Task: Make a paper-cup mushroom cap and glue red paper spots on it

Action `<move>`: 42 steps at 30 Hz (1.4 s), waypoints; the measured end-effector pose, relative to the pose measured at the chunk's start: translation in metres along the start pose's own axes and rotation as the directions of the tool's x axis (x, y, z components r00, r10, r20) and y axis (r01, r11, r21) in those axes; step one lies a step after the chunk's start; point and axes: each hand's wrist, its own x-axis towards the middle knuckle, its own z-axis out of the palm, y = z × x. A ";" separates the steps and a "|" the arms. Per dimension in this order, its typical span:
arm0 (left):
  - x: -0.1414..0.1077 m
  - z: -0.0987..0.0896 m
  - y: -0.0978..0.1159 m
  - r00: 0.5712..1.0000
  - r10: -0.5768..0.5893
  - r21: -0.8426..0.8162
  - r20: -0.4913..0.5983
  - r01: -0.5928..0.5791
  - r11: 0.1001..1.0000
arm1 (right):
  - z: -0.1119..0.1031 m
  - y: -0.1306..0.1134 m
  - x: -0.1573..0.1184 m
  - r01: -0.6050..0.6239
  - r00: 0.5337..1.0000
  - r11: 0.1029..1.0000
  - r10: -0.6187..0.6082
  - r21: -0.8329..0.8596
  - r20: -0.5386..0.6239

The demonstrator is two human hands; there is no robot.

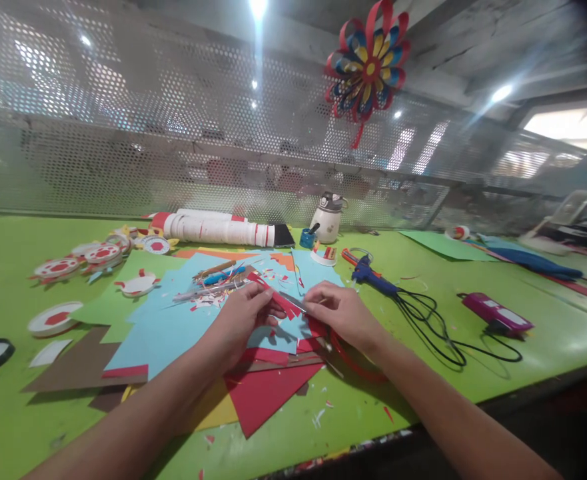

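My left hand pinches a red paper strip with a cut, fringed end, held above the stacked coloured sheets. Closed around a slim grey metal blade, my right hand brings it against the strip. The tool's handle is hidden in my fingers, so its exact kind does not show. Below the hands lie light blue paper and red paper. Paper scraps, a blue pen-like tool and other slim tools rest on the blue sheet to the left.
Several white-and-red paper discs lie left. A long white roll, a glue jar and a bottle stand behind. Right are a blue glue gun, its black cable and a purple box. A paper flower hangs above.
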 end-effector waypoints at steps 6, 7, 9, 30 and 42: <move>0.000 0.004 0.001 0.999 0.029 0.049 0.034 -0.031 0.998 | 0.005 -0.007 -0.006 -0.024 0.999 0.998 0.021 0.063 0.049; -0.001 0.005 0.003 0.999 0.043 0.069 0.031 -0.045 0.997 | 0.008 -0.008 -0.009 -0.051 0.995 0.997 0.045 0.061 0.086; -0.004 0.006 0.005 0.998 0.052 0.101 0.028 -0.054 0.993 | 0.012 -0.010 -0.012 -0.086 0.985 0.994 0.074 0.072 0.155; -0.016 0.009 0.014 0.990 -0.114 0.101 0.079 0.106 0.989 | 0.016 -0.010 -0.026 -0.271 0.924 0.855 0.102 0.442 0.370; -0.005 0.004 0.003 0.999 0.038 0.065 0.001 -0.038 0.997 | 0.010 -0.010 -0.021 -0.180 0.965 0.947 0.117 0.267 0.235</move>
